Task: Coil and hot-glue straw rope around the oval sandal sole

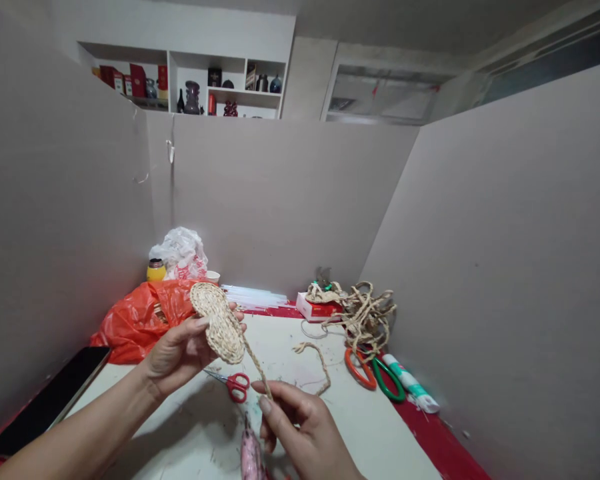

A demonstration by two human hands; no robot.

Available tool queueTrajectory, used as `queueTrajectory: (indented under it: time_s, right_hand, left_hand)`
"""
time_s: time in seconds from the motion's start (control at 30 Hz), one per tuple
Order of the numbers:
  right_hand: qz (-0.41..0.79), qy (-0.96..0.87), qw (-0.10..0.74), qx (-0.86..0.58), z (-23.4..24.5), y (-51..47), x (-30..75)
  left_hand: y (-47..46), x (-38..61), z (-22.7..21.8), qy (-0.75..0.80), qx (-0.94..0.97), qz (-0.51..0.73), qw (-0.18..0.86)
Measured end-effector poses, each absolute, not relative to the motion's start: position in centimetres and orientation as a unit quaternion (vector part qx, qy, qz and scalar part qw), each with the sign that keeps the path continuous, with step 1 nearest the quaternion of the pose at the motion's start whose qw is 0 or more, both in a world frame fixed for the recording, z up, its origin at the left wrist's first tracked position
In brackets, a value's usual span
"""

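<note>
A coiled straw sole (219, 325), shaped like a figure eight, is held up and tilted in my left hand (183, 350), with the thumb on its near face and the fingers behind. From its lower right edge runs a braided straw cord (254, 358). My right hand (300, 427) pinches that cord between thumb and fingers, to the right of and below the sole. Under the hands on the board lie small red-handled scissors (237, 387). Near my right hand is a pink glue gun (251, 453), its nozzle pointing away from me.
A white board (385, 427) covers the red tabletop. At right lie a heap of braided cord (367, 317), large scissors with orange and green handles (391, 379) and a white-green tube (410, 381). Glue sticks (255, 297) lie behind; left are an orange bag (135, 320) and a phone (50, 400).
</note>
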State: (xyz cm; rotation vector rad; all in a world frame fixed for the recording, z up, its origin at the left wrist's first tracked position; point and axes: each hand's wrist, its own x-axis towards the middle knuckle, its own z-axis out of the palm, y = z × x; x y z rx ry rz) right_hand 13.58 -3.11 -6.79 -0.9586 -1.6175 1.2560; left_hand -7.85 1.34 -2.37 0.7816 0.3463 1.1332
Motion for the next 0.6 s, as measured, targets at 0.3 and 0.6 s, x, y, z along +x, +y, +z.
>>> queueTrajectory:
  time_s: [0.3, 0.6]
  right_hand:
    - [0.34, -0.779, 0.384, -0.362, -6.6, -3.7, 14.6]
    - [0.173, -0.882, 0.341, -0.275, -5.7, -4.1, 14.8]
  left_hand:
    - [1.4, -6.7, -2.4, 0.238, 0.357, 0.634, 0.644]
    - [1.7, -6.5, -3.2, 0.332, 0.441, 0.65, 0.523]
